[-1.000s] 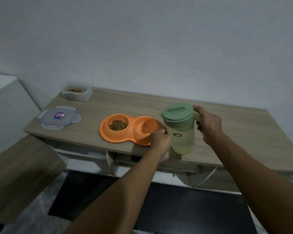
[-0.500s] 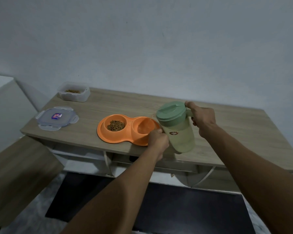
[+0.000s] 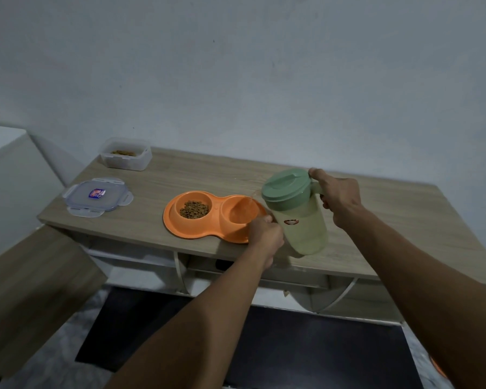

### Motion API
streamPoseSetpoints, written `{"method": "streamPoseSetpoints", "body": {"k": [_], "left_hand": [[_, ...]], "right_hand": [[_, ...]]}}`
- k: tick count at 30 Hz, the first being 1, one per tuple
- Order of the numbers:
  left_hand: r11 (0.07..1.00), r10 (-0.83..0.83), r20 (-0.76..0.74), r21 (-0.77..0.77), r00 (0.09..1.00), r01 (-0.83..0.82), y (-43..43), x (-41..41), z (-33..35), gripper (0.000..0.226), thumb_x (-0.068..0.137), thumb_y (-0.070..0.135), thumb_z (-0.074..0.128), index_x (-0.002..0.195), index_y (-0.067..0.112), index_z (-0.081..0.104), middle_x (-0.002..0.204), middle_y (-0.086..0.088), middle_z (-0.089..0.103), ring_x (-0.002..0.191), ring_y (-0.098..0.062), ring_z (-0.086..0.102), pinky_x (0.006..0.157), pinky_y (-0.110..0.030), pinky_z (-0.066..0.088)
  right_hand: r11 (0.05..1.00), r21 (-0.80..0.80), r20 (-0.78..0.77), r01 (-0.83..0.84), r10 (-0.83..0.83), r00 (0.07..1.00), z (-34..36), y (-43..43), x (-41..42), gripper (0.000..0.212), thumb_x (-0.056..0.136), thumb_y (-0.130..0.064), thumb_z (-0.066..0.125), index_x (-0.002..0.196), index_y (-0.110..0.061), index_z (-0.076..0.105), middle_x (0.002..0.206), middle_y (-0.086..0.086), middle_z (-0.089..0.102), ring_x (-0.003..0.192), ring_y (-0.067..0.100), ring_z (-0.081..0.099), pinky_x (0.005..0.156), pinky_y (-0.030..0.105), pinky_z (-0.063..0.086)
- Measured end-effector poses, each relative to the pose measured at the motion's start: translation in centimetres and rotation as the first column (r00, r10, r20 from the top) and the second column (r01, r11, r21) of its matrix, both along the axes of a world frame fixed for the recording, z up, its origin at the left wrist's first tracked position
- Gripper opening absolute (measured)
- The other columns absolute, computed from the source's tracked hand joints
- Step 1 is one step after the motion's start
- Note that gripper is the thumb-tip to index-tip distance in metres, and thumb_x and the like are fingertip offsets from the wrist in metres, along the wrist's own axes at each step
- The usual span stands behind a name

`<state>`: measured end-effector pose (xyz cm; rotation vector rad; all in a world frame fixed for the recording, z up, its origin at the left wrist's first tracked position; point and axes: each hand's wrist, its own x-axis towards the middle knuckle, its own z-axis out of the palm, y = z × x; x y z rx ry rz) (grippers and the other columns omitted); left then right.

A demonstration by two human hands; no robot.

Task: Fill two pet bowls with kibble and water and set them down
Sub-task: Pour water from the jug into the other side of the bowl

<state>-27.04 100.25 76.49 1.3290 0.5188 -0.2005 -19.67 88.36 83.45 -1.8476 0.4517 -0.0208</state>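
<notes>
Pitcher (image 3: 303, 234), small red oval label (image 3: 291, 221), container lid (image 3: 110, 204), red-blue sticker (image 3: 97, 193), writing unreadable

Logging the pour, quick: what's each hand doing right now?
Left hand: closed, pinching the near rim of the orange double pet bowl.
Right hand: closed, grip on the handle of the tilted green-lidded water pitcher.

The translucent pale-green plastic pitcher with a green lid (image 3: 298, 220), upright on the wooden table (image 3: 376, 220) a second ago, now hangs tipped leftward in the right hand (image 3: 338, 197), and a thin water stream (image 3: 249, 204) falls into the right well of the orange plastic double pet bowl (image 3: 171, 220).
</notes>
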Motion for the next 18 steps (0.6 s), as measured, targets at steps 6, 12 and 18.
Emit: {"method": "streamPoseSetpoints", "body": {"k": [6, 12, 18], "left_hand": [[0.999, 0.028, 0.000, -0.025, 1.000, -0.028, -0.3, -0.9, 0.7, 0.041, 0.090, -0.005, 0.039, 0.077, 0.030, 0.056, 0.082, 0.007, 0.063, 0.081, -0.013, 0.057, 0.085, -0.035, 0.052], [0.998, 0.033, 0.026, -0.048, 0.999, -0.032, -0.6, -1.7, 1.6, 0.040, 0.091, -0.009, 0.041, 0.115, 0.016, 0.062, 0.082, 0.014, 0.059, 0.082, -0.005, 0.055, 0.097, -0.037, 0.051], [0.999, 0.019, 0.011, -0.040, 1.000, -0.018, -0.7, -2.3, 2.2, 0.042, 0.090, -0.012, 0.039, 0.118, 0.012, 0.060, 0.080, 0.015, 0.057, 0.079, -0.003, 0.052, 0.101, -0.040, 0.049]], "right_hand": [[1.000, -0.008, 0.000, -0.002, 0.002, 1.000, 0.0, 0.0, -0.1, 0.047, 0.067, -0.051, 0.078, 0.076, -0.007, 0.065, 0.074, 0.006, 0.063, 0.060, 0.023, 0.054, 0.063, 0.036, 0.046], [1.000, -0.014, -0.004, 0.002, -0.002, 1.000, 0.2, -0.2, -0.2, 0.048, 0.065, -0.051, 0.079, 0.075, -0.006, 0.065, 0.072, 0.006, 0.062, 0.057, 0.022, 0.053, 0.060, 0.034, 0.044], [1.000, -0.023, -0.006, -0.002, 0.002, 1.000, 0.3, -0.3, -0.3, 0.050, 0.063, -0.053, 0.079, 0.076, -0.006, 0.067, 0.074, 0.007, 0.063, 0.056, 0.023, 0.053, 0.060, 0.035, 0.044]]}}
